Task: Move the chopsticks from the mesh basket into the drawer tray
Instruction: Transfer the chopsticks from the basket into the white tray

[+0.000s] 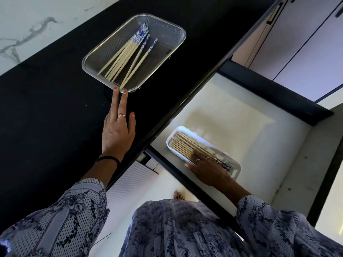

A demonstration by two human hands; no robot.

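Observation:
A metal mesh basket (168, 30) stands on the black counter and holds several pale chopsticks with blue-and-white ends (128, 56). My left hand (117, 130) lies flat on the counter, two fingertips touching the basket's near rim. Down in the open drawer (232, 115) sits a white tray (171, 138) with several chopsticks (182, 146) laid side by side. My right hand (208, 169) rests flat on those chopsticks and covers their blue ends. Neither hand grips anything that I can see.
The black counter (46, 117) runs to a white marble wall at the upper left. The drawer's dark front edge (274, 89) and pale cabinet doors (304, 49) lie to the right. My bare foot (179, 196) shows on the floor below.

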